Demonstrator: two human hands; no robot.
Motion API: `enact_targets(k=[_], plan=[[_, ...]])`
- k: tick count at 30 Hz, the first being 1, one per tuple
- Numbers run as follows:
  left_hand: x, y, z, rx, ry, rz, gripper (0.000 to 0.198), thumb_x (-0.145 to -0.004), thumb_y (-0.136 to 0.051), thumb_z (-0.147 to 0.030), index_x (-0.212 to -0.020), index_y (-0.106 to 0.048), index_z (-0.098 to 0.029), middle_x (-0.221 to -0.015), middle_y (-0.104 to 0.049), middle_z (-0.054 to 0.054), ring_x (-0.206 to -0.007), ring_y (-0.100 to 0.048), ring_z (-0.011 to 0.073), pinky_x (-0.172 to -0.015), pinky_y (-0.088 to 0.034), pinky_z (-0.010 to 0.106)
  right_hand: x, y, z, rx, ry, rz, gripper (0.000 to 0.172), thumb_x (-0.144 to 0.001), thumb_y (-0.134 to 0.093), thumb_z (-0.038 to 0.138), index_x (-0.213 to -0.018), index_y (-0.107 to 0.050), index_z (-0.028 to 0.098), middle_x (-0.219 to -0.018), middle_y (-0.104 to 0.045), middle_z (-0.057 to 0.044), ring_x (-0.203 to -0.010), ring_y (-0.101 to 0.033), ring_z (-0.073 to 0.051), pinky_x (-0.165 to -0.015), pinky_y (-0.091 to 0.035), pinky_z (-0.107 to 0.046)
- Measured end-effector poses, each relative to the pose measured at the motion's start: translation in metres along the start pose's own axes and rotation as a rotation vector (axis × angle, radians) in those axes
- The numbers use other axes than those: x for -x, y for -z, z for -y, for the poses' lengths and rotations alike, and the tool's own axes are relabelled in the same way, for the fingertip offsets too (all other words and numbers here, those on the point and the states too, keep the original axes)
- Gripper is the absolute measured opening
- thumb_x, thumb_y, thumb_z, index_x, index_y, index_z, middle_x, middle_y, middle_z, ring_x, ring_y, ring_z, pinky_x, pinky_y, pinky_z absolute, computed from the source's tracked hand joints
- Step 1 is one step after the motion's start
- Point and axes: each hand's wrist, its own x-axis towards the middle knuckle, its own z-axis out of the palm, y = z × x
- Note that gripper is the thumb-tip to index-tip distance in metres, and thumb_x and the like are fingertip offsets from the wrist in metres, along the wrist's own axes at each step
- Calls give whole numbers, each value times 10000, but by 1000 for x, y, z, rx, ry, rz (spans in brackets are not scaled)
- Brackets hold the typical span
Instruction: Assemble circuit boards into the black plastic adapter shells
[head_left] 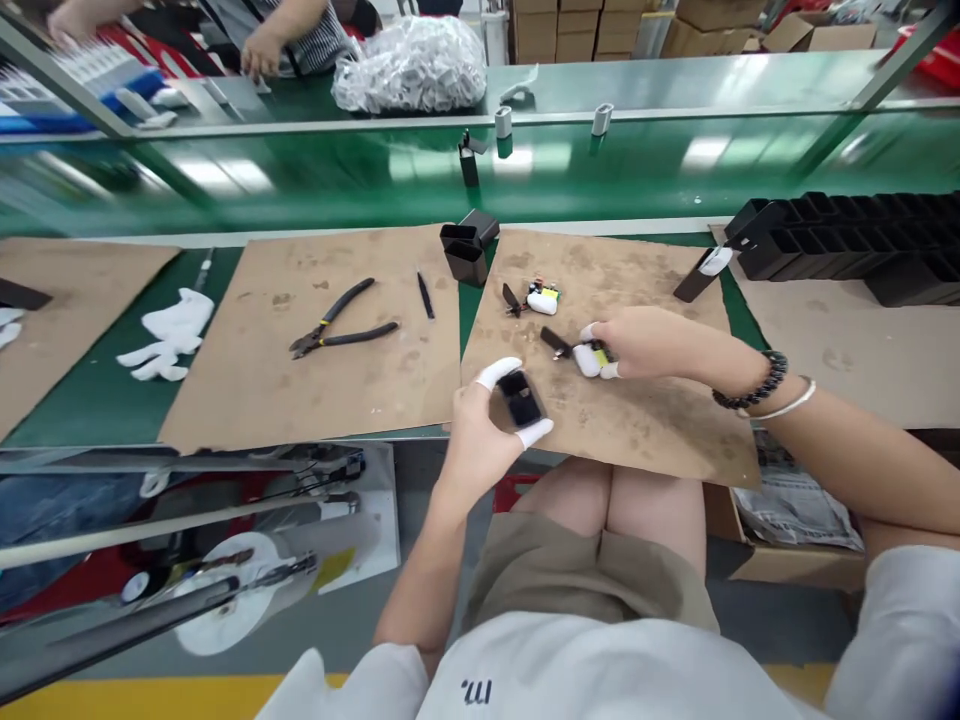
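My left hand, with white finger cots on thumb and forefinger, grips a small black rectangular case by its two sides. Its open end faces up toward me. To the right, my right hand is closed on a small electronic assembly with a white rounded part, a yellow piece and a black flap at its left. White cots cover fingertips of this hand too. Just beyond lies a similar assembly on the cardboard sheet. Two black cases stand behind it.
Left on cardboard lie cutting pliers and a black pen-like tool. White gloves rest farther left. A row of black cases stands at right, near a single black piece. Across the green conveyor a co-worker's hand shows.
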Motion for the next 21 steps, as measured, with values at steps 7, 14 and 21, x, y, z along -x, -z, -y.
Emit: enact_targets(k=[7,14,21], plan=[[-18,-24,-6,48,44,178,852,-658,-957,-310,-1407,-548,-302,-1410,-643,88,-1339,-576,366,-1119,-496,513,34,-14,-52,-490,-292,-84,210,-725,-770,106,-928,-726,138,-910,-726,-90,-907,-707,-268,-875,-546,-432],[-23,-21,-10,-45,-13,332,739,-726,-910,-298,-1388,-586,-239,-1306,-680,103,-1287,-571,364,-1119,-462,514,58,-59,-37,-1656,-254,-404,443,-603,-861,453,-986,-710,287,-980,-762,-29,-955,-746,-258,-682,-623,-343],[-15,-22,-25,10,-61,357,745,-667,-943,-278,-1344,-632,-274,-1259,-711,77,-1213,-621,343,-1033,-504,474,64,-78,26,-1922,8,-512,491,-575,-971,435,-966,-731,259,-943,-801,-62,-937,-780,-292,-785,-664,-415]])
